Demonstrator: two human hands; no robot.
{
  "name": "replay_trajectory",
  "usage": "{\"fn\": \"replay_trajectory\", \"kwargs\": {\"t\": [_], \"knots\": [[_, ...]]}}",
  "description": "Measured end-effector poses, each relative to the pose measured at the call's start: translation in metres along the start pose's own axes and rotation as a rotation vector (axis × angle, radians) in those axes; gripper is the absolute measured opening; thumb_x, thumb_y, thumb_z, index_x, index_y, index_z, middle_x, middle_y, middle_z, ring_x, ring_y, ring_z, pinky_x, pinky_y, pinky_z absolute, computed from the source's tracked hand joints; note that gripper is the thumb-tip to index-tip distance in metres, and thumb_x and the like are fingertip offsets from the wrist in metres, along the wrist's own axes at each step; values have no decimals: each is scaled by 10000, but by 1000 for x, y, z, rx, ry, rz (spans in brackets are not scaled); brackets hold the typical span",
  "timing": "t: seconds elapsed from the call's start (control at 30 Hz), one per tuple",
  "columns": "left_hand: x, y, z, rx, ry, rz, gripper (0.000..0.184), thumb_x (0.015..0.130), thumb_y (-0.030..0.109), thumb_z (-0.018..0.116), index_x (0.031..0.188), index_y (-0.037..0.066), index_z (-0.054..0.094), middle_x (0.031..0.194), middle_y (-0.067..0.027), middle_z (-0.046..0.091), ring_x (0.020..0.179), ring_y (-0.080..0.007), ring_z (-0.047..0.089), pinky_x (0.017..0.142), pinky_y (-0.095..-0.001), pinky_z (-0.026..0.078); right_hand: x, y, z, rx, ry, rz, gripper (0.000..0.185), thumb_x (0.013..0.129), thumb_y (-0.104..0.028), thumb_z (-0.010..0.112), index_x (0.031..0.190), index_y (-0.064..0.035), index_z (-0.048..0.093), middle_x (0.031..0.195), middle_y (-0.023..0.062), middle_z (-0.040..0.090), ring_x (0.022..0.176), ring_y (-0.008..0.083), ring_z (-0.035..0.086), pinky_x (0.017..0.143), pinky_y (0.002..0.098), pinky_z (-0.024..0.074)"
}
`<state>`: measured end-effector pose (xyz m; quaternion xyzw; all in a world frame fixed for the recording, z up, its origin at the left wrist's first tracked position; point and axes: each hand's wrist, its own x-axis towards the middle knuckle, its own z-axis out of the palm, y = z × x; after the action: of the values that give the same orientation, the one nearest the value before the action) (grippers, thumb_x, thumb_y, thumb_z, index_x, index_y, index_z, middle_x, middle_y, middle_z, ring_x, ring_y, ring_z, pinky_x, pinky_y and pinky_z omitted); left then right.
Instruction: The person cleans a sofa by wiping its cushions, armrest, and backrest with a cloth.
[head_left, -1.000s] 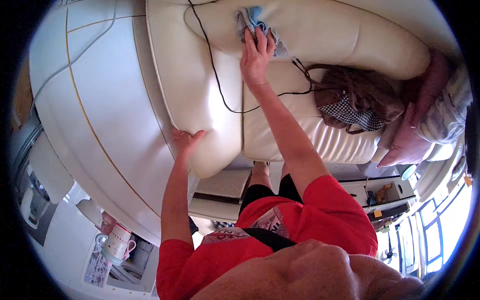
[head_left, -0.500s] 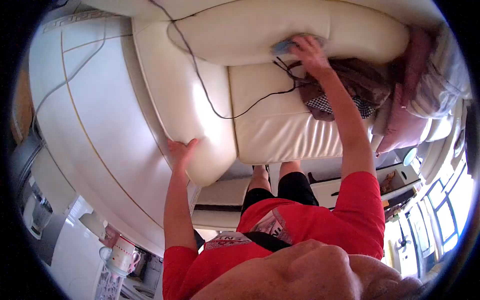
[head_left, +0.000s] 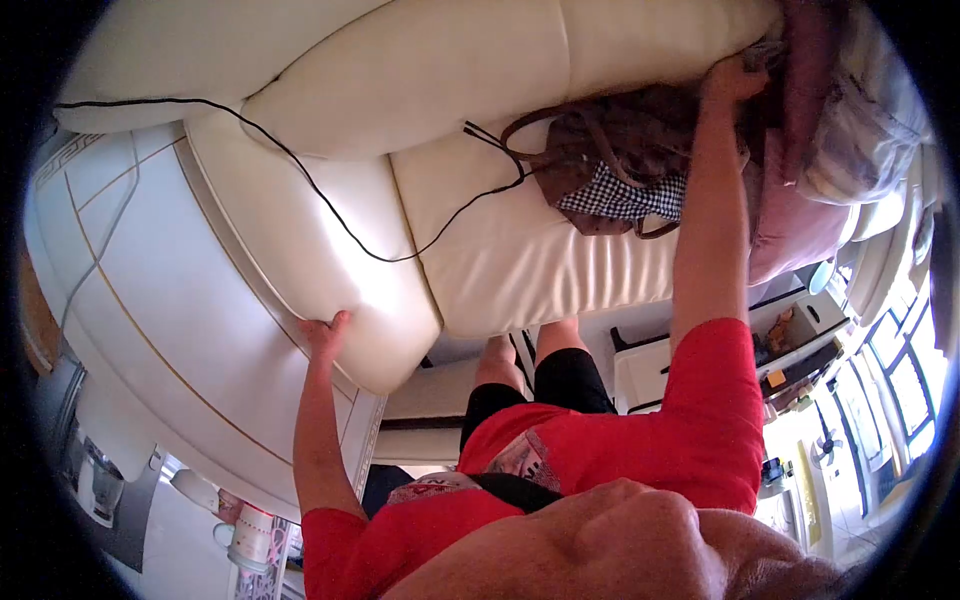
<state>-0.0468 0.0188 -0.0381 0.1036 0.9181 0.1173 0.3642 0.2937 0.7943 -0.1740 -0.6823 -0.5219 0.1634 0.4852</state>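
My left hand (head_left: 324, 336) rests on the front of the cream sofa armrest (head_left: 285, 210). Its thumb is spread away from the fingers, and the fingertips are partly out of sight over the outer edge. At the far end of the cream backrest (head_left: 480, 65), beside a mauve cushion, my right hand (head_left: 735, 82) is closed on a greyish cloth (head_left: 766, 54), mostly hidden by the hand and shadow. Below that arm, a brown bag (head_left: 570, 150) with a black-and-white checked cloth (head_left: 610, 195) lies on the seat.
A black cable (head_left: 310, 185) runs across the armrest and seat to the bag. Mauve cushions (head_left: 795, 230) and a bundle in clear plastic (head_left: 860, 140) are piled at the right. To the left stands a white panelled surface (head_left: 170, 270) with a grey cord (head_left: 118, 225).
My right hand has slid right along the backrest with the cloth, into the corner by the cushions. My left hand remains on the armrest. The view has shifted, moving the sofa leftward.
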Motion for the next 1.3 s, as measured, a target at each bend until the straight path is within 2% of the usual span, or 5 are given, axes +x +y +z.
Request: {"fn": "replay_trajectory", "kwargs": {"t": [0.27,0.5,0.9,1.0,1.3], "knots": [[7,-15,-3,326,-44,107,603,709,301,730,1155,-40,511,1181,-192,515,1091,-318,486,976,-451,332,-138,51,-39,-221,-323,135,555,790,-232,632,1238,34,440,1280,223,444,1140,340,463,977,452,364],[-2,8,0,418,54,104,611,703,376,704,1132,-31,551,1177,-199,552,1115,-328,498,983,-434,346,-107,34,-13,1244,-293,1015,639,834,-502,513,1333,-114,421,1365,90,404,1255,247,347,1048,408,261],[13,-23,9,276,-177,-166,1216,668,697,598,1386,-115,45,1427,-376,-1,1356,-467,6,1118,-462,26,-426,-105,-18,-145,-1061,-140,418,638,-44,637,1055,-37,610,1053,183,575,1006,373,526,929,444,399],[7,-10,10,245,-149,-193,1155,669,666,622,1386,-96,135,1437,-347,56,1349,-448,79,1115,-447,67,-466,-113,-15,-64,-1218,-960,390,666,-61,615,1056,-80,617,1024,148,583,1014,325,534,924,445,415],[-7,16,11,319,127,-69,998,654,525,716,1338,-60,285,1306,-208,409,1259,-314,320,1088,-405,141,-313,-73,-38,-338,-1340,-1095,247,775,-154,538,1004,-88,603,1033,119,590,1035,336,527,923,487,408]]}}
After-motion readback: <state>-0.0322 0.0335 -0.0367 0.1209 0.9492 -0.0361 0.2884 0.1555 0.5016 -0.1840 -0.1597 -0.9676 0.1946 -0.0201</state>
